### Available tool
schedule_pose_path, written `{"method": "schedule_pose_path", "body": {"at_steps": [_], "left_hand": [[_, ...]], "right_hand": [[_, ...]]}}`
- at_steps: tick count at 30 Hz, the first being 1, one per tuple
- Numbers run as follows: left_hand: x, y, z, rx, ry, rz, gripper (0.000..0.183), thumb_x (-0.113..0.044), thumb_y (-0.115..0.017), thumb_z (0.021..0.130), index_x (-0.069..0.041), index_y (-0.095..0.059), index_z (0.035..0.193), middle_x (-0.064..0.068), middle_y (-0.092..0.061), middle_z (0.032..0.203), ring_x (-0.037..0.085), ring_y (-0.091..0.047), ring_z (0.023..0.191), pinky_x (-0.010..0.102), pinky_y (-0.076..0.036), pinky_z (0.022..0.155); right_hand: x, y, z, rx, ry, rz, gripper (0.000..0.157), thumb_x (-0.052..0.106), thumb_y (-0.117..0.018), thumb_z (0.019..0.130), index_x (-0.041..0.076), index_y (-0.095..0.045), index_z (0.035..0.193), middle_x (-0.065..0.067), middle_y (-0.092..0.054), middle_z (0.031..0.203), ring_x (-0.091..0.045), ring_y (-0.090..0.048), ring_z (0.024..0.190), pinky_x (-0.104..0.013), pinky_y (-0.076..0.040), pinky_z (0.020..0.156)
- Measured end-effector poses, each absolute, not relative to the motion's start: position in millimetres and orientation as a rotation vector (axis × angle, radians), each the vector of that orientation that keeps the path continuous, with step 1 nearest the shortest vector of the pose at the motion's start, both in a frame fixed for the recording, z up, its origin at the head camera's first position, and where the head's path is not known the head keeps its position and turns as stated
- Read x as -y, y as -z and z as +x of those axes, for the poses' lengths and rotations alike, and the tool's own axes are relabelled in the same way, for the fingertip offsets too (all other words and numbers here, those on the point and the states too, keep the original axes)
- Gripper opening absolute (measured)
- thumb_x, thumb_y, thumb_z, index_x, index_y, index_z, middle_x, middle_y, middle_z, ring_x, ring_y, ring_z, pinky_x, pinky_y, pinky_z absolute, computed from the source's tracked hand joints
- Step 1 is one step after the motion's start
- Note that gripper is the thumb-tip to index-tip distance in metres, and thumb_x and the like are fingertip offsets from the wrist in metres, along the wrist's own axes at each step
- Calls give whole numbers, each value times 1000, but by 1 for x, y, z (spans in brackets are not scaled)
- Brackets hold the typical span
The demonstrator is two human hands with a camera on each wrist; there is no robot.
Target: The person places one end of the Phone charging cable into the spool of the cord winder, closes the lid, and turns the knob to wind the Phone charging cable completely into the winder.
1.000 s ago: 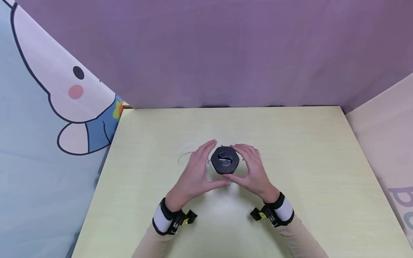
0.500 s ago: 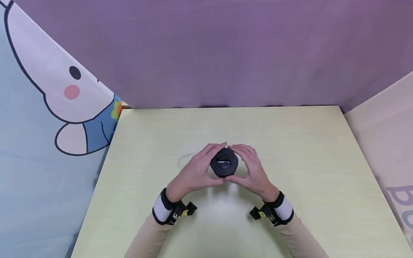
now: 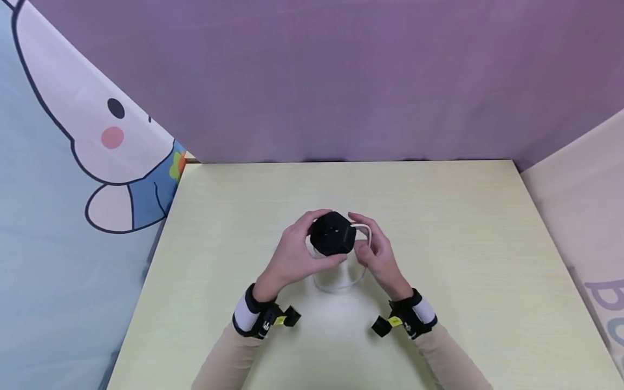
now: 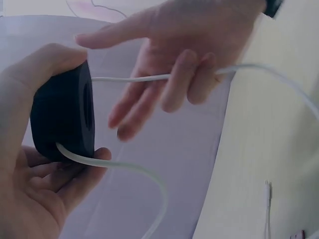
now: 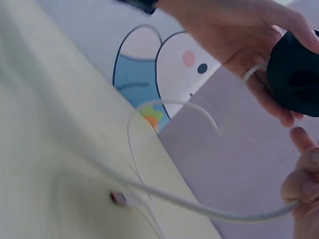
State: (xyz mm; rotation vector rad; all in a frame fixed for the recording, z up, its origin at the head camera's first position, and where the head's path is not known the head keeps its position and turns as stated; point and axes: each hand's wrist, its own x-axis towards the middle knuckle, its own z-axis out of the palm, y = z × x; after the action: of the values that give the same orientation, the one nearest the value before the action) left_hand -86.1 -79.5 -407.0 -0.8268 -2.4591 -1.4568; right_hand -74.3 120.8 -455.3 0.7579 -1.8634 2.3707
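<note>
My left hand holds a black, thick-walled hexagonal cable winder, its thumb and fingers on opposite sides. The winder is raised above the table and tilted. A white cable comes out of its side, and another stretch leaves its face towards my right hand. In the left wrist view, some curled fingers of the right hand hold that stretch, while its thumb and other fingers are extended. The cable hangs in a loop below both hands in the head view. How much cable is inside the winder is hidden.
A pale wooden table lies under the hands. A cable plug hangs or lies near the table in the right wrist view, blurred. Behind the table is a purple cloth, with a cartoon-printed blue cloth at the left.
Both hands were around the upright winder. Now the left hand alone holds it, tilted and slightly to the left, and the right hand has moved off it onto the white cable.
</note>
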Motion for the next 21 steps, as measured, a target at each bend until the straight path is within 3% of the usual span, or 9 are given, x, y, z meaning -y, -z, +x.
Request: {"method": "schedule_pose_path", "body": {"at_steps": [4,7,11,15,18,21], "left_hand": [[78,407,-87,2428,1535,-786,78,-43,-79,67,-14,-49,133,-2,-61,119,8,-56,99,30,-52,77],[77,406,-86,2404,1618,-733,76,-37,-81,67,-13,-50,132,-1,-62,117,8,-58,93,30,-52,77],[76,394,-82,2340,1746,-667,72,-20,-82,67,-5,-51,130,9,-64,113,12,-62,85,32,-53,74],[75,377,-77,2298,1872,-602,67,-7,-79,68,4,-50,128,18,-63,113,18,-64,84,30,-52,74],[78,374,-76,2287,2003,-514,64,-4,-76,72,5,-49,129,18,-60,119,20,-63,90,28,-51,79],[82,382,-78,2263,2114,-457,63,-3,-73,75,4,-47,132,19,-56,124,22,-62,97,29,-51,84]], "right_hand": [[-115,461,-74,1826,-2497,805,45,30,-48,98,3,-41,134,4,-56,96,-5,-31,45,-30,-18,36],[-113,467,-73,1877,-2512,838,39,26,-46,99,3,-45,130,10,-48,71,-6,-31,44,-31,-18,35],[-110,471,-71,2004,-2497,850,50,29,-49,97,-8,-46,131,12,-38,57,-5,-31,44,-30,-18,35],[-109,468,-70,2128,-2458,841,56,32,-52,96,-11,-45,132,9,-42,60,-5,-30,43,-29,-19,34],[-109,464,-70,2229,-2387,848,42,25,-52,97,-5,-53,125,-4,-59,74,-6,-29,43,-26,-21,35],[-111,461,-72,2336,-2296,848,28,16,-52,96,-1,-58,117,-17,-66,94,-8,-29,42,-25,-22,37]]}}
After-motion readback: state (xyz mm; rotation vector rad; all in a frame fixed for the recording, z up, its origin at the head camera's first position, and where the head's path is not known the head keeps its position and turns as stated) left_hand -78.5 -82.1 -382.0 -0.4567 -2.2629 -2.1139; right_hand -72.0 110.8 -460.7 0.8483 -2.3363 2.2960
